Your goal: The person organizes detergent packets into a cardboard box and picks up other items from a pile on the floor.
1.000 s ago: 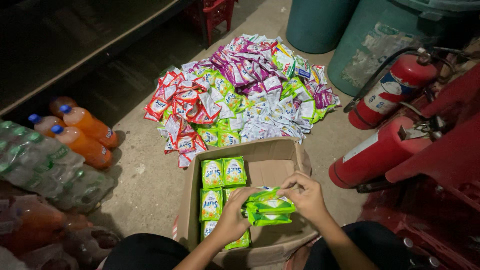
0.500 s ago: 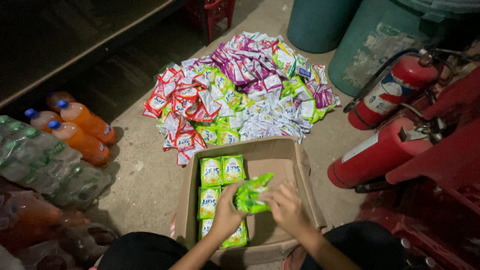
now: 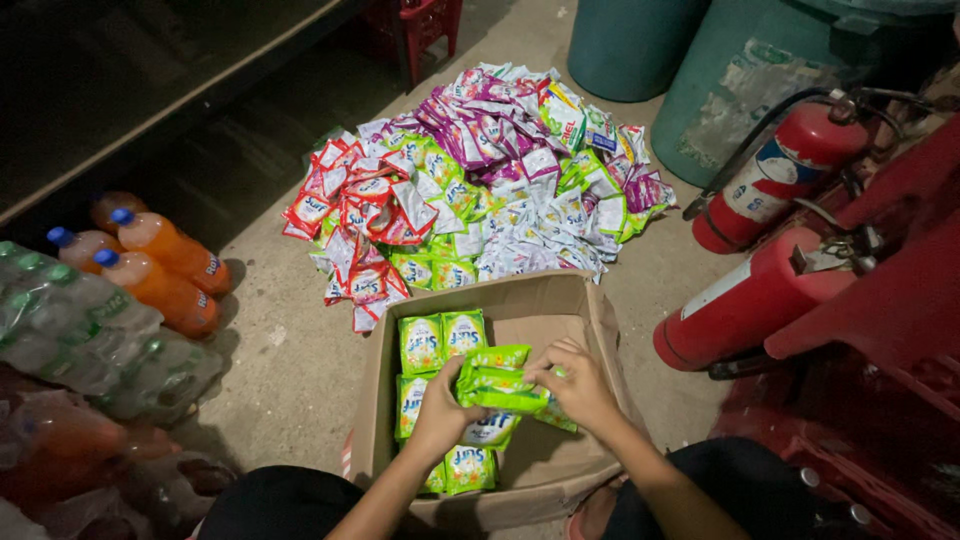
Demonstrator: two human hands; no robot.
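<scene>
left hand [image 3: 440, 408] bare | right hand [image 3: 580, 385] bare | forearms unsleeved | dark black garment over both knees

The sachet pile [image 3: 480, 180] lies behind the box [image 3: 600, 330]; bottles [image 3: 150, 270] lie left of it, extinguishers [image 3: 760, 250] right, sachets [image 3: 440, 340] inside.

Dim concrete floor [image 3: 290, 350], dark wooden shelf [image 3: 150, 110], two green barrels [image 3: 700, 60] behind.

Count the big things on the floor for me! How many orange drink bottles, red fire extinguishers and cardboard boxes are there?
Orange drink bottles: 3
Red fire extinguishers: 2
Cardboard box: 1
Total: 6
</scene>
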